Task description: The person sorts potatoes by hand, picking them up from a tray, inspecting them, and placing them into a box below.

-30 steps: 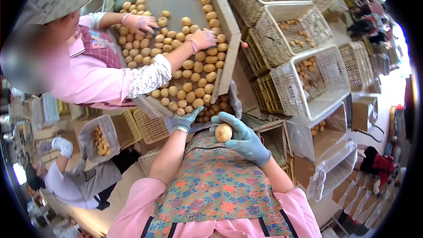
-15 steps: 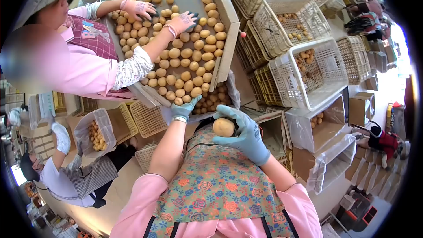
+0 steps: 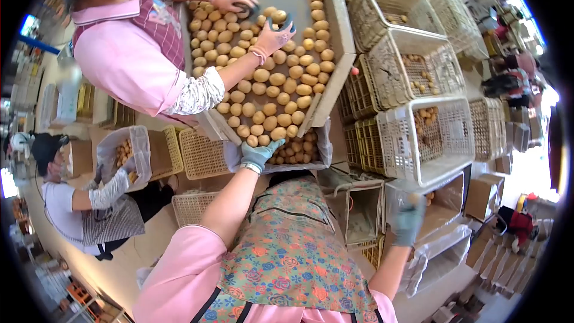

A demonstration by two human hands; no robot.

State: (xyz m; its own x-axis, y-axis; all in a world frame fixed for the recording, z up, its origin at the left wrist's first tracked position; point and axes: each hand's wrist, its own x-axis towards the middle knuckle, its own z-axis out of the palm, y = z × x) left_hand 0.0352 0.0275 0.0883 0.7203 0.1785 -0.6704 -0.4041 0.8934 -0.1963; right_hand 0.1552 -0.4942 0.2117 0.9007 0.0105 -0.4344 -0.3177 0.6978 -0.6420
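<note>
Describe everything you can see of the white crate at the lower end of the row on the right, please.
The white crate looks like rigid plastic, with slotted, lattice-like walls and a thick, smooth rim. It is open-topped and partly filled: a loose group of tan potatoes lies inside, leaving some of the latticed interior bare. Yellow crates stand close along its left side, and another white crate sits just beyond it. No hands touch it. Its underside is hidden.
</note>
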